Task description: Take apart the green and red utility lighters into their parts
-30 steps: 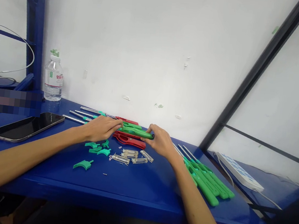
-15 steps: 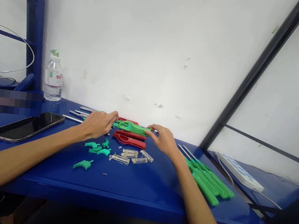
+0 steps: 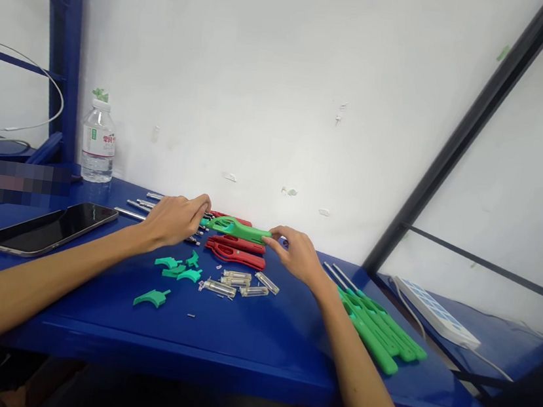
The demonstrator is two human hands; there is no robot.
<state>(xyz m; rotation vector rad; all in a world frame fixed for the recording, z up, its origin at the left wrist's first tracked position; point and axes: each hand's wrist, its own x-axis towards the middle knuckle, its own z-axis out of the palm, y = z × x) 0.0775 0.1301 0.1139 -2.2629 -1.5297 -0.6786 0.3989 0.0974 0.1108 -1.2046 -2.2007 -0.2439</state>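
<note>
Held level between both hands is a green lighter body [image 3: 248, 232], the handle of a long-nosed gas lighter. My left hand [image 3: 178, 220] is closed on its nozzle end, its fingers partly hiding that part. The thumb and fingers of my right hand [image 3: 295, 252] pinch the butt end. Just below and behind it lie red lighter shells [image 3: 238, 257]. Metal nozzle tubes [image 3: 130, 214] stick out behind my left hand. Nearer to me are teal triggers [image 3: 151, 298] and several clear fuel tanks [image 3: 219, 288].
Several green lighters [image 3: 379, 332] with metal nozzles lie at the right of the blue table [image 3: 255, 340]. A phone [image 3: 48, 227] and a water bottle [image 3: 98, 142] are on the left. A power strip [image 3: 439, 313] lies beyond the dark post at the right.
The green lighter body has turned in the hands and its side now faces me more smoothly. My left hand has risen slightly; the right has barely moved.
</note>
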